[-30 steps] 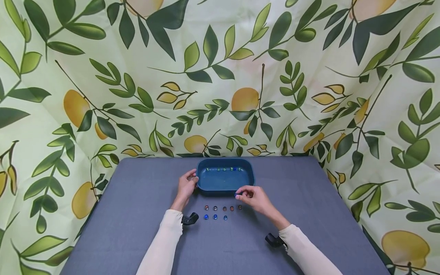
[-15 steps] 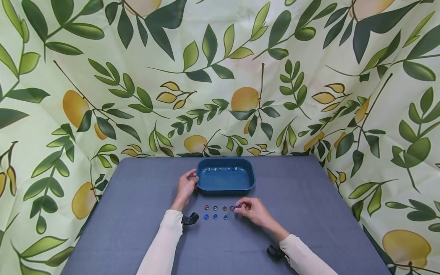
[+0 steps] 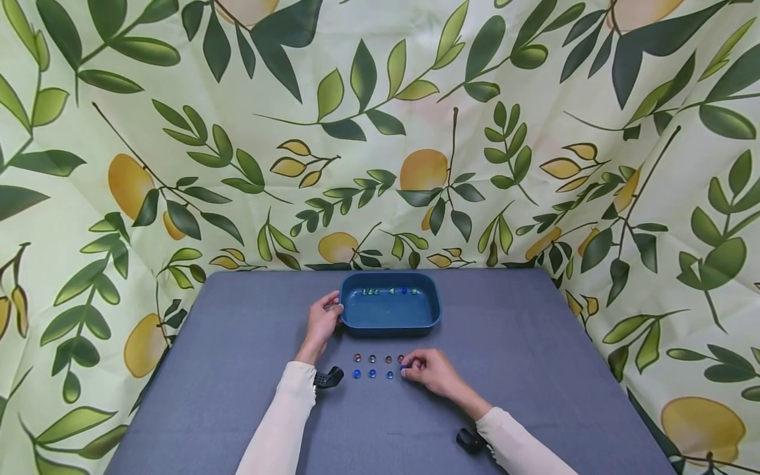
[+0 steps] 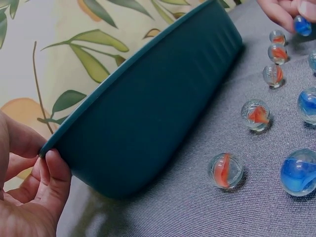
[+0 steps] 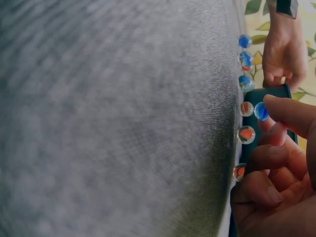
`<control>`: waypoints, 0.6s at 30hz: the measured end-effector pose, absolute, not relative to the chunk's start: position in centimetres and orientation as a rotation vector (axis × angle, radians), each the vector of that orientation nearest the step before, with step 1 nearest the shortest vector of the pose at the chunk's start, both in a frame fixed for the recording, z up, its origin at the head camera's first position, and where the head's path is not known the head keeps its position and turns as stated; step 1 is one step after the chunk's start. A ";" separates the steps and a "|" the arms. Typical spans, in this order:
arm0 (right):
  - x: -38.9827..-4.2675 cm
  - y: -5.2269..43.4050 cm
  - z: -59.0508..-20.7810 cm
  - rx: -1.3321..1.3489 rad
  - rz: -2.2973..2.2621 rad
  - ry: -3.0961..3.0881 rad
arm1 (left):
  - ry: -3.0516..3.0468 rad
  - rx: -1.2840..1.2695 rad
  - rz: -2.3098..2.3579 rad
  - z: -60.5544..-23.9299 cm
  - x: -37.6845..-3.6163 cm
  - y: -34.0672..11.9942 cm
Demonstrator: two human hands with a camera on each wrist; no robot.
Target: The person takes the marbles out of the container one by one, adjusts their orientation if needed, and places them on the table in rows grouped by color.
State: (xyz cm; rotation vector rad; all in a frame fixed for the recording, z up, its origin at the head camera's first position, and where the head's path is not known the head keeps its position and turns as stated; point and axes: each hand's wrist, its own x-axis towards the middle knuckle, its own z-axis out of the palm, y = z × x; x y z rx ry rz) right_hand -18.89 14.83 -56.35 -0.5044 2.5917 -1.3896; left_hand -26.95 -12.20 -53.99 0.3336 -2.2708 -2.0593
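A dark blue-green plastic tub (image 3: 388, 332) stands at the back of the table. My left hand (image 3: 321, 324) pinches its left rim between thumb and fingers, seen closely in the left wrist view. Between thumb and forefinger of my right hand (image 3: 432, 371) is a blue marble (image 5: 261, 111), held just off the cloth at the right end of a short row of blue marbles (image 3: 372, 373). Behind that row lie several clear marbles with orange swirls (image 4: 225, 170); the right fingers partly cover the row's right end in the head view.
Inside the tub, several green-swirled marbles (image 3: 371, 291) and one blue marble (image 3: 404, 291) lie along the far side. Grey-blue cloth (image 3: 249, 343) covers the table. A leaf-patterned fabric (image 3: 380, 152) hangs close behind and on both sides.
My right hand has come from the tub's front right corner toward me and slightly left, carrying the blue marble. Marbles inside the tub have rolled a little. The left hand keeps its place.
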 end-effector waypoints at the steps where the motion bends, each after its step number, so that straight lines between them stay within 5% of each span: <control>1: -18.9 14.8 -56.4 -0.511 -1.381 2.599 | -2.270 0.332 -2.061 -53.9 -26.9 -12.2; 18: -18.8 14.8 -56.6 -0.607 -1.212 2.694 | -2.250 0.330 -2.066 -54.0 -26.9 -12.1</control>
